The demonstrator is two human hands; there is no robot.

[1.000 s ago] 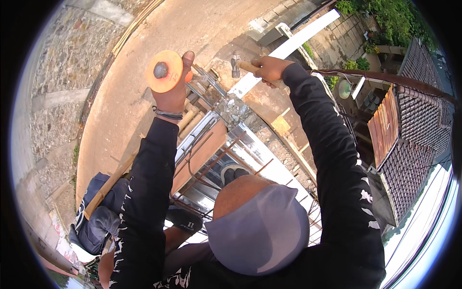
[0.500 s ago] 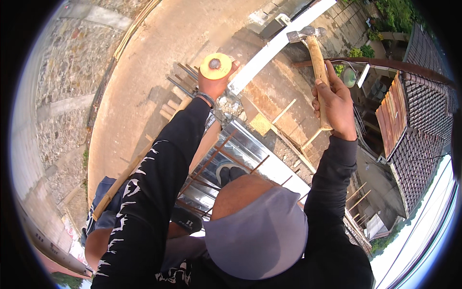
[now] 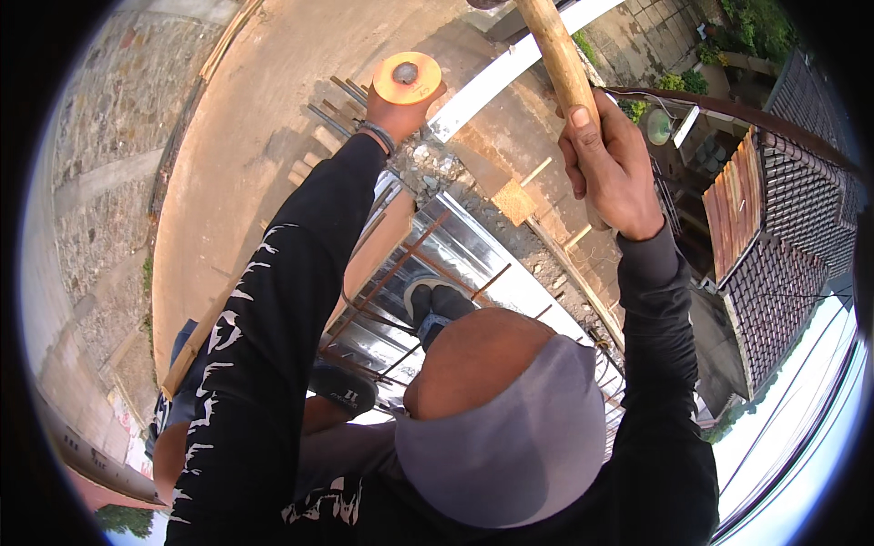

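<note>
My left hand (image 3: 396, 114) grips a chisel, largely hidden beneath its round orange guard (image 3: 393, 84), with the dark metal struck end (image 3: 406, 73) showing in the middle. My right hand (image 3: 610, 164) is closed round the wooden handle (image 3: 555, 41) of a hammer, raised right of the chisel, its head cut off by the top edge. Broken concrete (image 3: 435, 164) with steel bars (image 3: 330, 121) lies below my left hand; whether the chisel tip touches it is hidden.
Shiny metal sheeting (image 3: 492, 264) with a rebar grid (image 3: 428, 235) spreads below me, beside wooden boards (image 3: 578, 282). A long white strip (image 3: 492, 68) crosses above the concrete. Bare skin and grey cloth (image 3: 501, 428) fill the lower centre. A drop to a dirt road (image 3: 218, 173) and tiled roofs (image 3: 787, 273) surround me.
My left hand has moved right and slightly up with the chisel. My right hand has moved right, and the hammer has swung up toward the top edge, its handle now larger in view.
</note>
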